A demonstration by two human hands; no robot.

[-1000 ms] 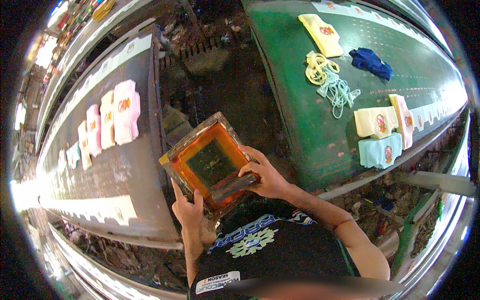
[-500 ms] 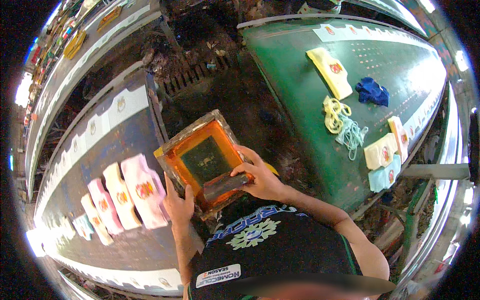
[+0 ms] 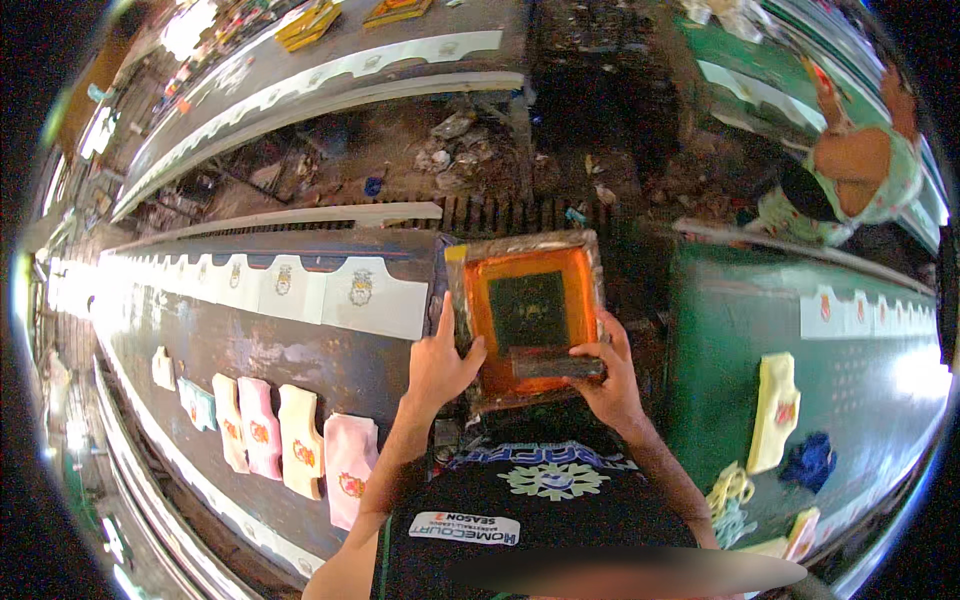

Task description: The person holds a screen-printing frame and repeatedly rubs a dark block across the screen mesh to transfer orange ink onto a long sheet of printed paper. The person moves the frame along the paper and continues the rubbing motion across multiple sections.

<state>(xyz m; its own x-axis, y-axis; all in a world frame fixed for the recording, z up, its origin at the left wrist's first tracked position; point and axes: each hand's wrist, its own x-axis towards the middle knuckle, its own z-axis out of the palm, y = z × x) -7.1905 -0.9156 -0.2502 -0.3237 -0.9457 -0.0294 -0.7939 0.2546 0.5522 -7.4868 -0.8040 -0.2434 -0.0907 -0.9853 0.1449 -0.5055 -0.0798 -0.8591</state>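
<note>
In front of my chest is a screen-printing frame [image 3: 523, 248] with a worn wooden rim, orange edges on the mesh and a dark square in the middle. My left hand [image 3: 440, 368] grips its left rim, index finger straight along the edge and thumb toward the mesh. On the lower part of the screen lies a dark squeegee [image 3: 545, 364]. My right hand [image 3: 612, 375] has its fingers over the squeegee's right end, beside the frame's right rim. Whether the palm also bears the frame is hidden.
The dark table [image 3: 215, 330] on the left holds a row of printed pastel cloth pieces [image 3: 300, 440] and white paper sheets [image 3: 372, 300]. On the green table [image 3: 715, 350] lie a yellow cloth piece [image 3: 775, 412] and a navy cloth [image 3: 808, 462]. Another person [image 3: 845, 185] works at far right.
My view has swung, so both tables sit differently and another person shows at upper right. The frame has gone from slanted to nearly square in view. Both hands keep their hold.
</note>
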